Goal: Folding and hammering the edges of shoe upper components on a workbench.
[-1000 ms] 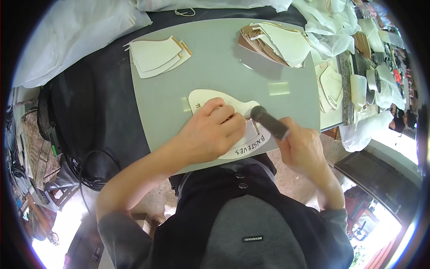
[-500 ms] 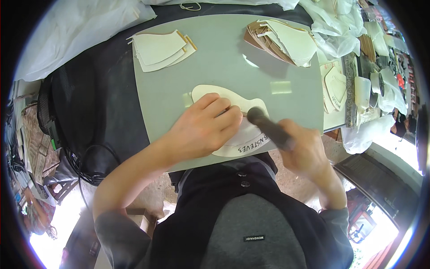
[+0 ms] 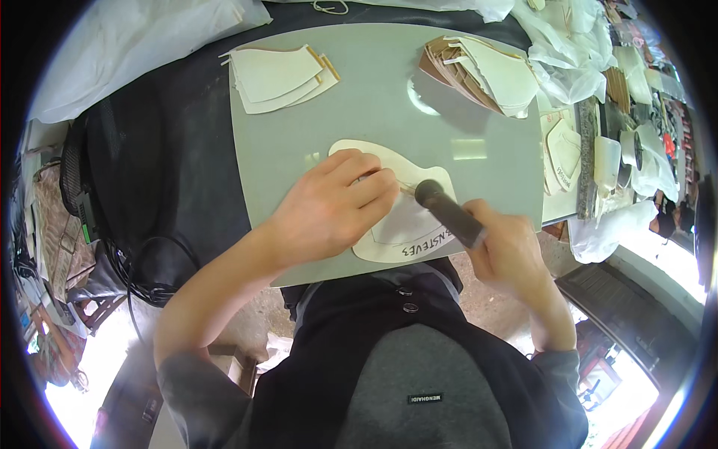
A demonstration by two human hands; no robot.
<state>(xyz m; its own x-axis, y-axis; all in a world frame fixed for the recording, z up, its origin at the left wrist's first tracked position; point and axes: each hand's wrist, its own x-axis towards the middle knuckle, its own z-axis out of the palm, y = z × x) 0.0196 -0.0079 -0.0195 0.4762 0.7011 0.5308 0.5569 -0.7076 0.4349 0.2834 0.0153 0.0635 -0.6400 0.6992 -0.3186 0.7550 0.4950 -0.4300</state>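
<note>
A pale, curved pattern piece [image 3: 430, 176] lies flat near the front of the grey-green board, with dark handwriting along its near edge. Over its left part rests my left hand [image 3: 333, 198], fingers curled and pinched down; whatever lies between the fingertips is hidden. A thin brownish edge [image 3: 406, 187] shows just beside those fingertips. My right hand [image 3: 508, 243] is closed round a dark hammer [image 3: 452, 215]. Its rounded end is over the piece, right of my left fingertips; whether it touches cannot be told.
On the board [image 3: 374, 82], a stack of pale pieces [image 3: 277, 75] lies far left and a thicker white-and-brown stack [image 3: 493, 75] far right. Beyond the right edge stand a white bottle [image 3: 606, 161] and plastic bags [image 3: 572, 63]. Black cable [image 3: 161, 254] hangs at left.
The hammer end was blurred earlier and is sharp now, at nearly the same spot. My left hand has shifted slightly left on the piece. The whole view has shifted a little.
</note>
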